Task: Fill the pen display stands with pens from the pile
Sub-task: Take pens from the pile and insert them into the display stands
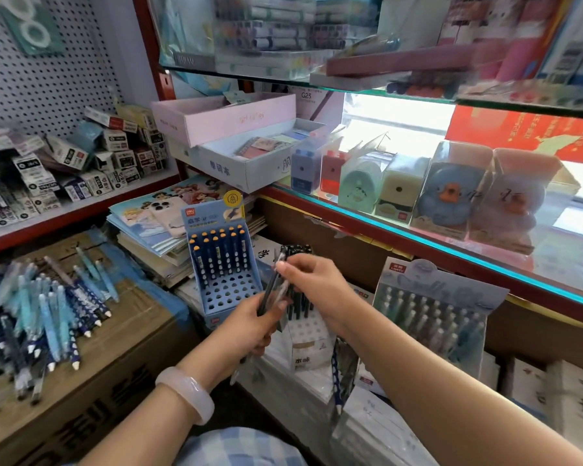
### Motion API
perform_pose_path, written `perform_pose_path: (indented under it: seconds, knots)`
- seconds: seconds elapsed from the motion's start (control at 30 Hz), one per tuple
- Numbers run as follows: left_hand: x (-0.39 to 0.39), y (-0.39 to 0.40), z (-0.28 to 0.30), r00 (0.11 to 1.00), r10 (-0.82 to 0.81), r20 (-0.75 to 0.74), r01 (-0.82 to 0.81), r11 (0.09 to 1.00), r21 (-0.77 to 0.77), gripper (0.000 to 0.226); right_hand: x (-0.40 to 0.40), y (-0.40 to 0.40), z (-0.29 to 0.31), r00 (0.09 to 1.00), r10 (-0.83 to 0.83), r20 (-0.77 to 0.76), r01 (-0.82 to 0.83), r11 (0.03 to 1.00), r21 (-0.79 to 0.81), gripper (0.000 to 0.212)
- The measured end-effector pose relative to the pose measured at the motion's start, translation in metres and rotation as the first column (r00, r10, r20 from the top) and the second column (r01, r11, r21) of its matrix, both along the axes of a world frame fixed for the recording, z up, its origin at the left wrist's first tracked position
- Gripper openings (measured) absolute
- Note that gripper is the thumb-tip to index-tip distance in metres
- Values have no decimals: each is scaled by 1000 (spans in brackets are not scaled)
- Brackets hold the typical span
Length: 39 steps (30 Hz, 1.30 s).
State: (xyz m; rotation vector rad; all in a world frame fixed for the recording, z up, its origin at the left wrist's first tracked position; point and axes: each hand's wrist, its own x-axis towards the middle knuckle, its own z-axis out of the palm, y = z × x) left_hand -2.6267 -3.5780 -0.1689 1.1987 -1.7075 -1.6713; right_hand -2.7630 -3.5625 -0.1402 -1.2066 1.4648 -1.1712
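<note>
Left hand [253, 322], mid-frame: forearm comes up from bottom centre, a pale bangle [186, 394] on the wrist. Fingers curled round a small bunch of dark pens [272, 290], held slanted, tops up toward the right. Grip closed on the bunch.

Right hand [312, 284]: forearm enters from the lower right corner and crosses to centre, wrist bent. Thumb and forefinger pinch the top end of one pen in that bunch, other fingers loosely curled. Grip closed on a pen top; exactly which pen I cannot tell, motion blur there.

Both hands sit just in front of the blue display stand [224, 264], centre frame. Its back rows hold dark blue pens with orange caps; front rows of holes are bare. A second stand with dark pens [300, 306] is right behind the hands, mostly hidden by them. A third stand [431, 314], right of centre, is packed with pale pens under a clear wrap.

Pen pile [44, 317]: left edge of frame, blue and patterned pens heaped on a cardboard box [122, 351], well apart from both hands.

One loose blue pen [335, 375] stands slanted below the right forearm, against stacked white packs.

Glass shelf [451, 250], right half, carries boxed sharpeners.
</note>
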Motion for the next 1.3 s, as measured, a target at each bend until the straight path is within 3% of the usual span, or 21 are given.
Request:
perform_pose_path:
  seconds: [0.17,0.3,0.37,0.43,0.77,1.3]
  knots:
    - [19,-5,-16,980,-31,196,20,998,58,16,-37,4,22,953,-257,162,280,949,-147,11]
    - [23,-11,-20,985,142,95,-157,972,174,19,-58,6,11,877,-408,-253,332,896,-295,5]
    - [21,-11,-18,977,187,99,-198,974,111,23,-60,8,-4,809,-389,-441,293,917,-271,4]
    - [20,-10,-16,974,201,104,-206,978,42,24,-58,10,-21,781,-347,-519,263,937,-231,5]
    - [25,-9,-16,980,159,117,-160,987,-2,20,-45,-2,-49,773,-294,-562,248,956,-158,11]
    - [17,-5,-19,984,101,150,-102,995,2,20,-42,0,-46,756,-286,-588,216,958,-189,12]
